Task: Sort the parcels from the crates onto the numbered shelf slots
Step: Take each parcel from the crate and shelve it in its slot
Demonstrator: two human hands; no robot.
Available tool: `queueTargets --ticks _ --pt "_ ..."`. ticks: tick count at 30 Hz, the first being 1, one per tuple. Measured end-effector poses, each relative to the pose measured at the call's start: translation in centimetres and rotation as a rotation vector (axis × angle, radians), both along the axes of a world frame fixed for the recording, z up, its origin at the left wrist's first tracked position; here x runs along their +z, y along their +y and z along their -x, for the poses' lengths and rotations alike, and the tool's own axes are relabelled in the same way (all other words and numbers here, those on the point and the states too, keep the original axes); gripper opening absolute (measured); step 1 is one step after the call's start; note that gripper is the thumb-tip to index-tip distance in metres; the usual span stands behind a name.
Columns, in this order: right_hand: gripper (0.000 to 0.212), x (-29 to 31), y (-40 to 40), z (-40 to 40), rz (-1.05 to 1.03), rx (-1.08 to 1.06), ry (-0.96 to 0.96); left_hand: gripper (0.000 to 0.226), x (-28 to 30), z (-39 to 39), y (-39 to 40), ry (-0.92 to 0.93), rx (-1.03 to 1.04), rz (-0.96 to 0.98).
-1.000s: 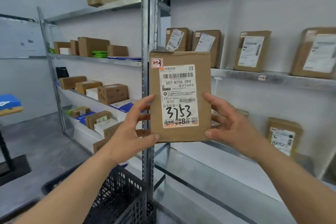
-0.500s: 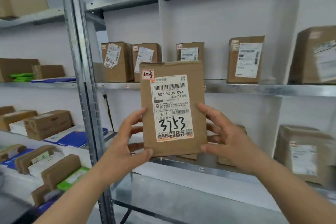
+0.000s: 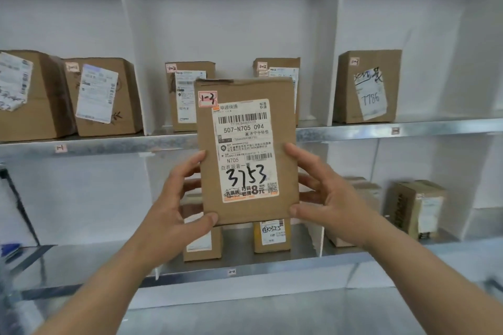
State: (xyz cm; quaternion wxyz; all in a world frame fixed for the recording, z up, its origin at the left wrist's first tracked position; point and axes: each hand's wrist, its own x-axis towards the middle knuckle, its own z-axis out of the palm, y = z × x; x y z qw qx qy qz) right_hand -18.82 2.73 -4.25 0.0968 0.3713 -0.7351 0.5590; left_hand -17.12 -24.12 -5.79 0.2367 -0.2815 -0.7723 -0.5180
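Brown parcel (image 3: 246, 149), upright, held in front of the shelf (image 3: 353, 132), its label marked 3753 and tag 1-3 facing the camera. Left hand (image 3: 174, 209) and right hand (image 3: 330, 198) grip its lower side edges, fingers curled round the cardboard. Behind stand 5 boxed parcels on the upper level, including box 7786 (image 3: 367, 87), with white dividers (image 3: 133, 62) between slots.

Matt cardboard parcel (image 3: 246, 149), dull metal shelf (image 3: 381, 132).
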Motion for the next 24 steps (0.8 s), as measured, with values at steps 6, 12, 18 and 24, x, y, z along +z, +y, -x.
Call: queueTargets --ticks 6,12,18,24 --pt "0.088 0.1 4.8 -0.3 -0.024 -0.121 0.021 0.083 0.0 2.4 4.9 -0.002 -0.109 -0.01" --pt "0.088 0.0 11.1 1.3 -0.015 -0.146 0.029 0.08 0.5 4.2 11.0 -0.026 -0.145 -0.015" --pt "0.089 0.3 20.0 4.1 0.012 -0.085 0.024 0.096 0.4 6.3 19.8 0.015 -0.087 -0.004" --pt "0.085 1.8 30.6 7.7 0.028 -0.004 0.033 0.086 1.6 7.8 30.7 0.032 -0.038 -0.023"
